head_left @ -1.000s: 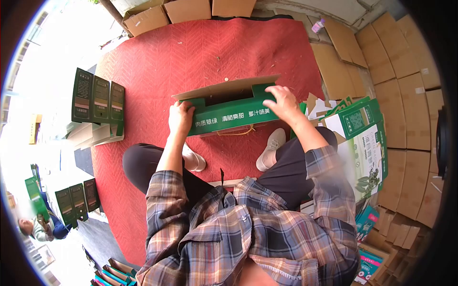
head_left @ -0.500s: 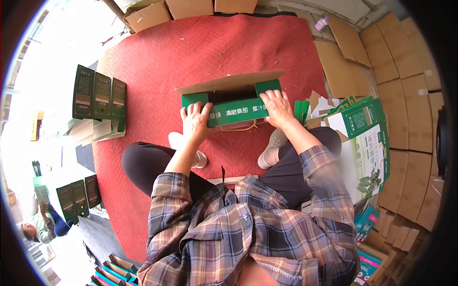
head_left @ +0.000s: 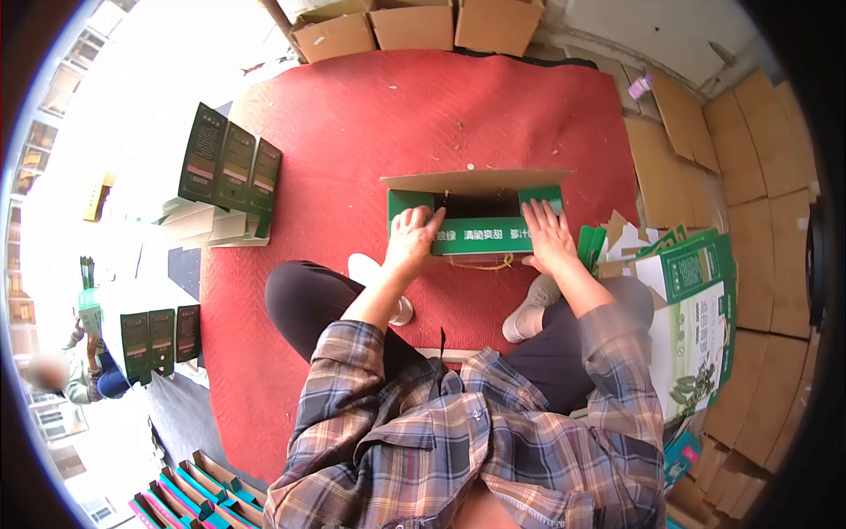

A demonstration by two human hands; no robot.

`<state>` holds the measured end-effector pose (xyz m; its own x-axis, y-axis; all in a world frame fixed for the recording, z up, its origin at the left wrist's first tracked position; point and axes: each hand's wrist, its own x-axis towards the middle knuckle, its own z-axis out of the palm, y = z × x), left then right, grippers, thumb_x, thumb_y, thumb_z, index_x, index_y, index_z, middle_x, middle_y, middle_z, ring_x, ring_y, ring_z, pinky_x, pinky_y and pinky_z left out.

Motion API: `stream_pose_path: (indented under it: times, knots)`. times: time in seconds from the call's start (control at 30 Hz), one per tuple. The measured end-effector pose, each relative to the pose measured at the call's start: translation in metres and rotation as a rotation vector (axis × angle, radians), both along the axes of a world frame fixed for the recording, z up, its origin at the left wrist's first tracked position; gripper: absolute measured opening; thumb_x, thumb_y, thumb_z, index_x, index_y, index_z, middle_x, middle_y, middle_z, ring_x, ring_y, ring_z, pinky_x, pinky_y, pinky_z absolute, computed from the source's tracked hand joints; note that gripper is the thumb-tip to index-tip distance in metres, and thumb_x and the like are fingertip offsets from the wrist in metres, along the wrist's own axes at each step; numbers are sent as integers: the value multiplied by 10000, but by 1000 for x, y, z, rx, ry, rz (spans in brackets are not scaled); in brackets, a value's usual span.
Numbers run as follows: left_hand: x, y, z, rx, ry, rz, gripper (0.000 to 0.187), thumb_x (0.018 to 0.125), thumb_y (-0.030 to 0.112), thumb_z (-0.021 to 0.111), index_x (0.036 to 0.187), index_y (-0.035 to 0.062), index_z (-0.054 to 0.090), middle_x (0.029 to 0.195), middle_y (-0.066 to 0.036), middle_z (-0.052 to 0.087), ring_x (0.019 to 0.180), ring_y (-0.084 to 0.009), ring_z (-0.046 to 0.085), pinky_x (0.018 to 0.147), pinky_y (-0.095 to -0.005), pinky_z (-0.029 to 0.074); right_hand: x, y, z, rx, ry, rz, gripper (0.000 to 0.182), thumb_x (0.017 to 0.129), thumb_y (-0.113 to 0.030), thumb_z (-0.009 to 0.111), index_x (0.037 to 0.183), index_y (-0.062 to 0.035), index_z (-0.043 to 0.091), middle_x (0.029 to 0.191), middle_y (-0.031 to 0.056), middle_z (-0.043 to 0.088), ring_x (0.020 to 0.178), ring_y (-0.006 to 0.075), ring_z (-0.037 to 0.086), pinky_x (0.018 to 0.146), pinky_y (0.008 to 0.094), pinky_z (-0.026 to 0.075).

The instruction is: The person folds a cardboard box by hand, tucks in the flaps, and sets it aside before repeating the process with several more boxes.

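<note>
A green cardboard carton with white printed characters stands before me, its top open and a brown flap raised along the far side. My left hand is closed over the near left corner, fingers bent over the green edge and thumb at the front panel. On the right corner lies my right hand, its fingers stretched out flat against the carton and the thumb low by the front panel. A yellowish cord loop hangs below the front. The carton's inside is dark.
Red matting covers the floor. Flattened printed cartons lie at my right, before brown boxes. Dark green cartons stand at left. Another person sits far left. Open brown boxes line the back.
The view has shifted, so the whole scene sits further right and lower. My right hand's fingers have straightened and flattened on the carton's right corner; the left hand stays at its corner.
</note>
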<state>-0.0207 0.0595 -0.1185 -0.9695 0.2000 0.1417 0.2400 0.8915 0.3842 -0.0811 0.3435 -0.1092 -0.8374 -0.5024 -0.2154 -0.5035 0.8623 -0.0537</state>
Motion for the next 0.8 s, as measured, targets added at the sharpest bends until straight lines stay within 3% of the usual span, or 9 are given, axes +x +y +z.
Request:
stream_pose_path:
  times: [0.07,0.27,0.43,0.53,0.63,0.67,0.8]
  knots:
    - [3,2,-2,-86,46,2,865,565,334,811,1336,144,469,1139,-126,484,1101,-307,441,982,-448,321,2,-4,3,77,-16,-27,1080,604,-263,819,1461,-106,180,1508,97,226,1409,269,169,1118,521,183]
    - [-1,-3,-1,-49,-11,-32,762,550,363,819,1224,134,546,1066,-100,516,1057,-291,476,899,-410,359,-2,0,-20,98,92,-18,1034,631,-170,794,1465,-119,184,1527,70,200,1414,272,156,1107,544,192]
    - [-1,-3,-1,-41,-54,-28,779,556,392,824,1231,136,530,1086,-103,512,1065,-289,474,910,-408,358,1,-18,38,101,-123,-138,1027,635,-115,789,1470,-143,192,1531,76,191,1415,283,147,1105,552,199]
    - [-5,-6,0,40,-74,111,790,529,341,828,1231,131,529,1107,-114,504,1085,-292,464,910,-423,367,-7,-2,47,-198,-28,-154,989,661,-127,774,1468,-128,203,1529,81,197,1414,292,147,1095,558,208]
    - [-7,-14,8,112,-89,304,784,529,319,820,1230,125,528,1118,-127,495,1097,-301,453,911,-437,369,-19,23,55,-502,171,-110,823,702,-99,721,1422,-94,322,1465,141,326,1364,325,267,1097,445,263]
    - [-7,-16,12,194,-115,379,800,524,324,823,1238,125,522,1123,-134,487,1104,-314,443,921,-443,366,-22,31,60,-582,195,-138,774,708,-83,715,1398,-86,365,1425,159,382,1332,336,317,1094,405,278]
    - [-14,-39,16,622,8,573,820,538,364,817,1242,78,507,1140,-189,474,1090,-359,439,928,-471,397,-28,55,90,-673,179,-274,580,781,-87,663,1327,-66,467,1389,148,433,1285,304,392,1075,386,300]
